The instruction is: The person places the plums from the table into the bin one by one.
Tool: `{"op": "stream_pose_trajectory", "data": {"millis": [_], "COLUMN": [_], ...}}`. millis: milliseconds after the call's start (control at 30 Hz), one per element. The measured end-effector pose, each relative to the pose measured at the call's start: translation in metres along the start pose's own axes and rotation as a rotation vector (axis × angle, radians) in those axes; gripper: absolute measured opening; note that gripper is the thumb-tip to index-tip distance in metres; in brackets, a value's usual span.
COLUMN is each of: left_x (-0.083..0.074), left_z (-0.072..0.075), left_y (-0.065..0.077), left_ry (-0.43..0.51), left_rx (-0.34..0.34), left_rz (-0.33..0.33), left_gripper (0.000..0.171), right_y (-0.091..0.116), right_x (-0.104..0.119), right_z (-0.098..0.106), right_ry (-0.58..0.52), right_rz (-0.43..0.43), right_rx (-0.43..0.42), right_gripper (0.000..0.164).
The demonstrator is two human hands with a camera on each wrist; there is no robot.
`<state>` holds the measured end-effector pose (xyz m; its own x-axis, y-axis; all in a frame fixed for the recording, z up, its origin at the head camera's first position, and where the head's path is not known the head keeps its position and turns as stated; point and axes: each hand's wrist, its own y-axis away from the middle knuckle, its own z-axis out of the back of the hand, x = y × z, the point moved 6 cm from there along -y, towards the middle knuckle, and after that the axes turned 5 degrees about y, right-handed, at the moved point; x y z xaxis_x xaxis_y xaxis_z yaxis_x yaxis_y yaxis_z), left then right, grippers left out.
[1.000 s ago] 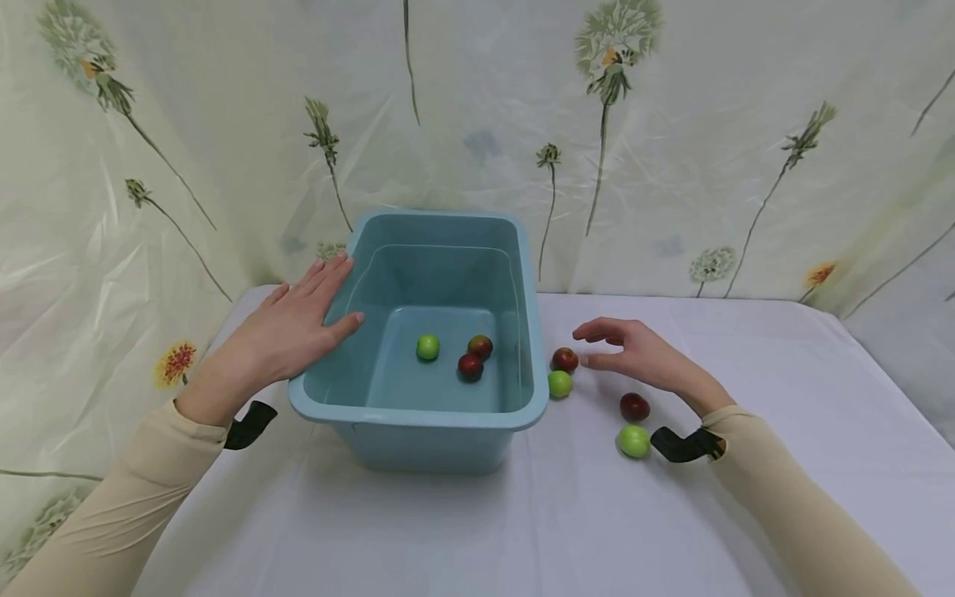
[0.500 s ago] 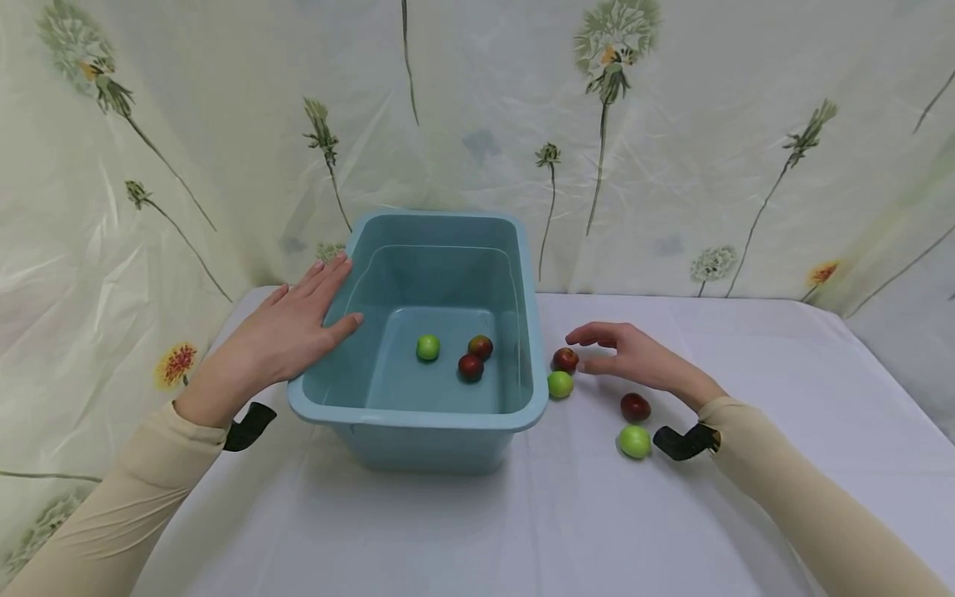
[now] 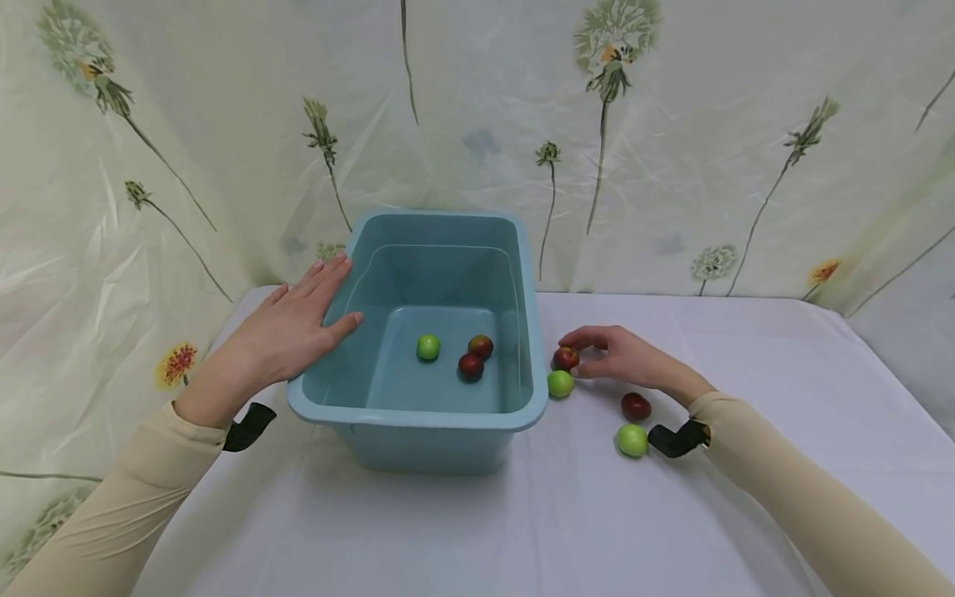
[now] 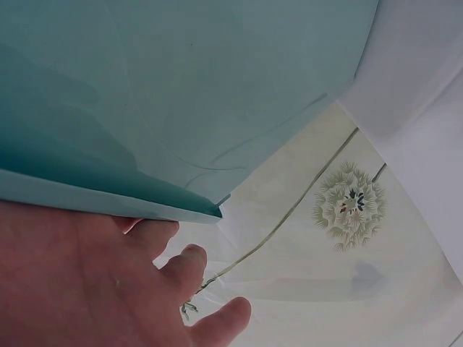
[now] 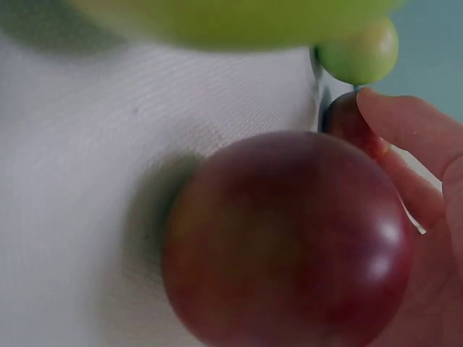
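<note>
My left hand rests on the left rim of a light blue plastic tub, its fingers stretched out. In the left wrist view, those fingers lie along the tub's outer edge. To the tub's right, my right hand has its thumb and fingers curled round a small red apple on the table. The right wrist view has the thumb against that red apple, which is partly hidden. A green apple sits just in front of it, beside the tub wall.
Inside the tub lie a green apple and two red ones, one a red apple near the middle. Under my right wrist are another red apple and a green apple. A flowered sheet hangs behind the white-covered table.
My right hand has moved left and slightly down onto the red apple, and its fingers have closed round it. The left hand and the tub have stayed put.
</note>
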<state>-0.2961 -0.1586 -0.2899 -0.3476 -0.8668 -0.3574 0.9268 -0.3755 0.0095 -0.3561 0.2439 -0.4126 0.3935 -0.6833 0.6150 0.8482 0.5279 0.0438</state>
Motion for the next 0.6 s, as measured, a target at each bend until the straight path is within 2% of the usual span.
{"op": "stream_pose_trajectory", "data": {"millis": [367,600], "left_x": [-0.0005,-0.0012], "left_z": [0.0005,0.0008], "left_y": [0.0,0.0006], "left_ry": [0.002,-0.002], "left_rx": [-0.006,-0.008], "left_rz": [-0.002,-0.004], "left_gripper": [0.076,0.077], "right_y": [-0.0028,0.0035], "right_x": [-0.0021,0.0043], "right_z": [0.0006,0.0093], "right_ry": [0.001,-0.027], "right_rz": [-0.004,-0.026], "right_rx": [-0.026,-0.048], "right_gripper": [0.038,0.039]}}
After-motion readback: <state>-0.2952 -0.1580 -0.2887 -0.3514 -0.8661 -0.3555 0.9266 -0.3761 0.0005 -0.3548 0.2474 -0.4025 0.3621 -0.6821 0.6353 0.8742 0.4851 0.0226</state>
